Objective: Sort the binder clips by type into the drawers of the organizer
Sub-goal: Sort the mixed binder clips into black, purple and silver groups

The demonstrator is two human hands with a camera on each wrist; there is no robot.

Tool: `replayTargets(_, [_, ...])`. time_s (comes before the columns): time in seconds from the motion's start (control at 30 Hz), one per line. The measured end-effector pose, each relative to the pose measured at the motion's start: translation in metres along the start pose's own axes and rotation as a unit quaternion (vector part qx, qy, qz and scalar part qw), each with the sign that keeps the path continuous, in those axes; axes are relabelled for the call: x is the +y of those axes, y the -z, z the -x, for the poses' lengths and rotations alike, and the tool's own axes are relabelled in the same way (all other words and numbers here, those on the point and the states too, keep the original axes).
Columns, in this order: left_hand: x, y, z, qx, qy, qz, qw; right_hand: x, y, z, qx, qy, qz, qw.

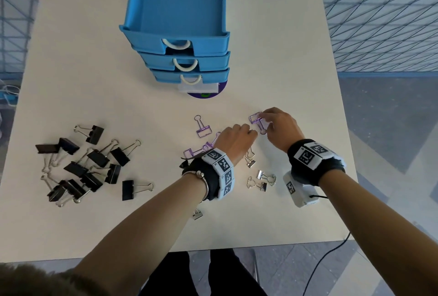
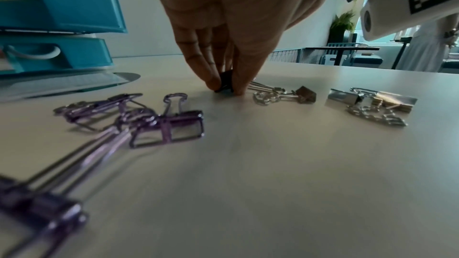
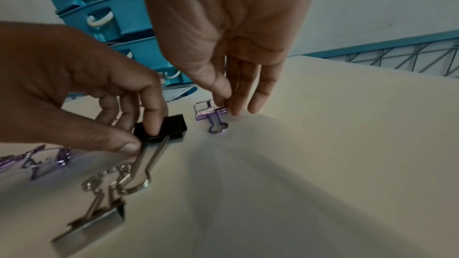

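Observation:
The blue organizer (image 1: 203, 47) stands at the table's far middle, its three drawers with white handles pushed in and a tray open on top. My left hand (image 1: 252, 133) pinches a black binder clip (image 3: 161, 126) by its body, on the table; the left wrist view shows that black clip (image 2: 226, 81) between thumb and fingers. Just right of it, my right hand (image 1: 265, 121) pinches a purple wire binder clip (image 3: 211, 113) lying flat on the table. Other purple clips (image 1: 202, 127) lie left of my left hand. Small silver clips (image 1: 260, 179) lie between my wrists.
A heap of several black binder clips (image 1: 90, 163) covers the table's left part. One silver clip (image 1: 197, 214) lies under my left forearm. A purple disc (image 1: 206, 94) shows beneath the organizer. The table's front edge (image 1: 237, 247) is close to my body.

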State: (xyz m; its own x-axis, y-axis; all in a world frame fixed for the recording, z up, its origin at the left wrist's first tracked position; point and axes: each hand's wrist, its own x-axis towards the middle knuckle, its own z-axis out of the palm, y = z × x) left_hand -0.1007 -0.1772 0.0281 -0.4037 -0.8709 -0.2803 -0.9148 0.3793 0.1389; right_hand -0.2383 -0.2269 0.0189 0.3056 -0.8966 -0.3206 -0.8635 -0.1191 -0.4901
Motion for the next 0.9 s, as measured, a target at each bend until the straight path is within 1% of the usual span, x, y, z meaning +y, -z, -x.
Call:
replayTargets(0.03, [0.001,0.001,0.002,0.026,0.007,0.001,1.000,0.000,-0.001,0.000,-0.005,-0.003,-0.001,1.000])
replayTargets(0.07, [0.000,0.001,0.005,0.027,0.017,0.032,0.999,0.000,-0.001,0.001,-0.008,-0.004,-0.001,1.000])
replayTargets(0.13, [-0.004,0.000,0.009,0.034,0.068,0.093,0.993,-0.003,-0.003,0.001,-0.013,-0.002,-0.005,1.000])
replayTargets(0.17, [-0.008,0.002,0.012,0.046,0.096,0.134,0.985,-0.005,-0.004,0.002,-0.018,0.001,-0.005,1.000])
replayTargets(0.23, [-0.017,0.013,0.029,0.084,0.161,0.232,0.956,-0.013,-0.007,0.004,-0.033,0.010,0.003,0.999])
replayTargets(0.3, [-0.032,0.018,0.051,0.165,0.221,0.303,0.912,-0.025,-0.013,0.007,-0.052,0.020,0.013,0.998])
replayTargets(0.33, [-0.041,0.019,0.063,0.198,0.248,0.314,0.895,-0.031,-0.017,0.008,-0.060,0.026,0.017,0.998])
replayTargets(0.37, [-0.053,0.018,0.076,0.215,0.274,0.311,0.884,-0.037,-0.021,0.010,-0.068,0.031,0.022,0.997])
replayTargets(0.43, [-0.074,0.018,0.103,0.227,0.313,0.289,0.876,-0.048,-0.028,0.011,-0.087,0.036,0.031,0.995])
replayTargets(0.53, [-0.103,0.012,0.141,0.244,0.345,0.269,0.865,-0.064,-0.038,0.012,-0.103,0.046,0.037,0.993])
replayTargets(0.63, [-0.126,0.001,0.174,0.259,0.378,0.257,0.851,-0.078,-0.046,0.013,-0.104,0.059,0.041,0.992])
replayTargets(0.77, [-0.146,-0.015,0.207,0.259,0.417,0.237,0.838,-0.093,-0.056,0.018,-0.111,0.071,0.058,0.990])
replayTargets(0.9, [-0.150,-0.029,0.227,0.244,0.431,0.227,0.839,-0.101,-0.065,0.026,-0.111,0.089,0.054,0.988])
